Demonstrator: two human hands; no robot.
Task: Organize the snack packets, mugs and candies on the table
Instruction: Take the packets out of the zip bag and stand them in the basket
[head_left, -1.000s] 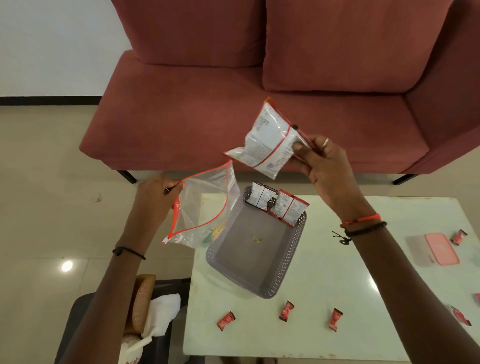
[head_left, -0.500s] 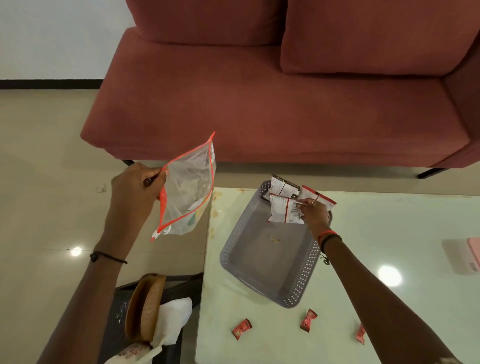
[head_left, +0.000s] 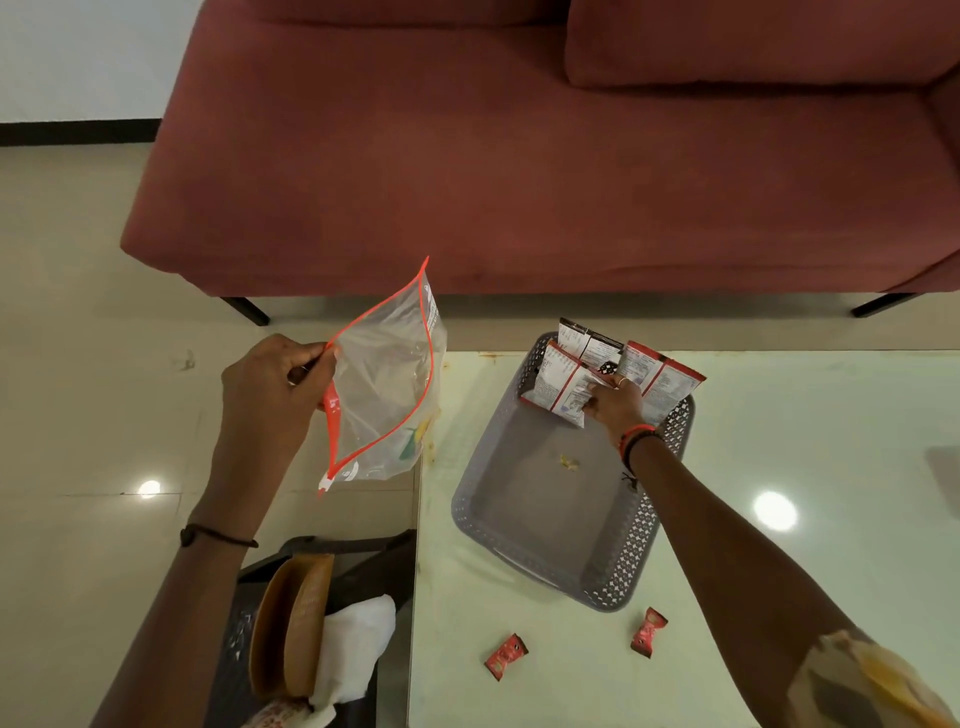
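Right hand (head_left: 613, 402) pinching snack packet (head_left: 558, 387) at basket's (head_left: 519, 519) 12 o'clock wall, left hand (head_left: 270, 384) pinching zip bag (head_left: 384, 395): packet, released leaning, may fall flat.

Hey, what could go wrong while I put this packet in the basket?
The right hand holds a packet against the row leaning on the basket's far wall; those stand above the rim and might topple out. The left hand holds the open zip bag mostly beyond the table edge, so its contents could spill onto the floor.
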